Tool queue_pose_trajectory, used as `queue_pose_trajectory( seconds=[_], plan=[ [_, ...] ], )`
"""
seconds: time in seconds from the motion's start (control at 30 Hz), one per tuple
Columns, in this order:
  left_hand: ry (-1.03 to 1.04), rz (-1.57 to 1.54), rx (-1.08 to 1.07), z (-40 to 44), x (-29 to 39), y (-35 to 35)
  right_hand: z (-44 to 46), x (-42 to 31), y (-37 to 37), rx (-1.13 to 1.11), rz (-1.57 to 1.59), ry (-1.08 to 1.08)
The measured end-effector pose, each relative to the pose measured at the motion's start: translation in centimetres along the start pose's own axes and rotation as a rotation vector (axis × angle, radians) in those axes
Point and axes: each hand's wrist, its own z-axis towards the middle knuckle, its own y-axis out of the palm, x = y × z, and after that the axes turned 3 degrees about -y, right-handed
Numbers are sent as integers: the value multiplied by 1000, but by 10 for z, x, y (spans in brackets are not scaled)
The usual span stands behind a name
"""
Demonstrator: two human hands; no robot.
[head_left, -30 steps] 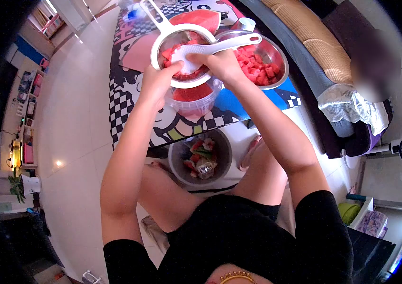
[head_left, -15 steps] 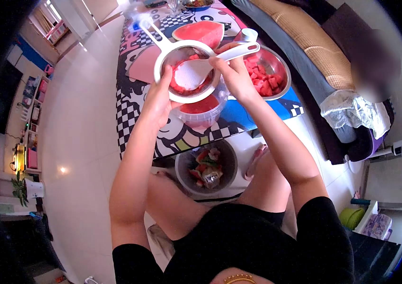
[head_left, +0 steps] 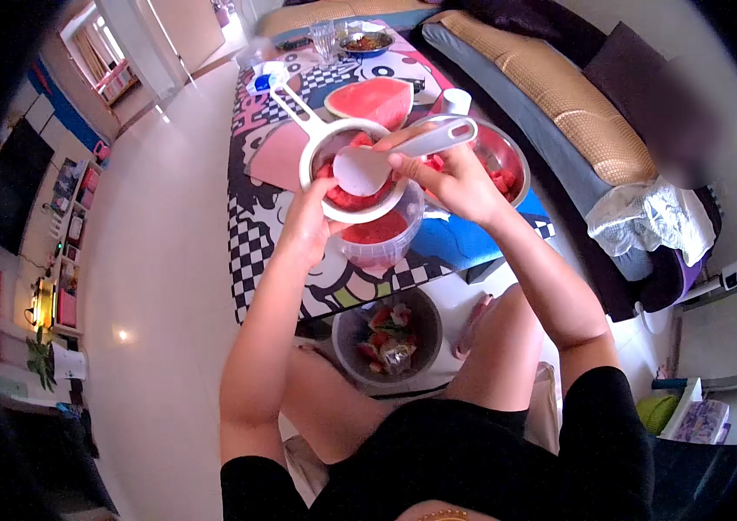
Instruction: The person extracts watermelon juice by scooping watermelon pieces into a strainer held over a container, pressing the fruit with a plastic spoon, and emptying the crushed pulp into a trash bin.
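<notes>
My left hand (head_left: 308, 221) is closed on the rim of a white-framed strainer (head_left: 308, 167), thumb over the near edge. Red watermelon pieces (head_left: 353, 198) lie in its mesh. My right hand (head_left: 455, 178) grips a white rice paddle (head_left: 360, 171), whose broad head is over the watermelon in the strainer. Whether the head touches the fruit I cannot tell. Below the strainer stands a clear plastic tub (head_left: 379, 252) with red juice in it. Partly behind my right hand, a steel bowl (head_left: 520, 165) holds cut watermelon cubes.
A large watermelon wedge (head_left: 373, 102) lies behind the strainer, near a pink cutting board (head_left: 271, 161). A white cup (head_left: 455, 102), a glass (head_left: 323, 39) and a dish (head_left: 367, 43) stand farther back. A grey bin (head_left: 347, 352) with rinds is below the table edge.
The view has shifted, so the table sits lower and farther right. The paddle's head has lifted and turned within the strainer, showing more watermelon pieces. Both hands keep their holds.
</notes>
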Motion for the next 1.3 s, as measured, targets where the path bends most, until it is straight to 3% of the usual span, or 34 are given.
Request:
queue_pose_trajectory(
  seconds=[0.1,0.13,0.27,0.4,0.5,0.67,0.77,0.8,0.93,1.13,1.23,1.3],
  plan=[
    [1,-22,-42,0,-2,0,5,12,1,93,185,244],
    [-5,-24,-56,0,-2,0,7,25,5,150,228,209],
    [-16,-78,-75,2,-5,0,1,36,4,169,305,399],
    [21,-91,-44,-5,2,5,-11,38,5,267,279,380],
    [43,-128,-43,1,-1,-1,-18,34,-3,179,247,418],
    [0,-150,-42,2,0,-2,-6,27,-6,201,199,203],
    [-2,-118,-49,3,-2,-4,9,12,-13,53,-373,-237],
    [3,-106,-48,3,-3,-4,13,11,-13,15,-428,-336],
    [2,-121,-72,3,-4,-4,21,10,-17,-180,-659,-463],
    [47,-83,-142,7,-11,0,18,26,-2,-34,-571,-283],
    [72,-101,-132,2,-11,7,16,27,0,33,-370,-130],
    [76,-130,-126,2,-10,9,14,37,-1,49,-308,92]
  ],
)
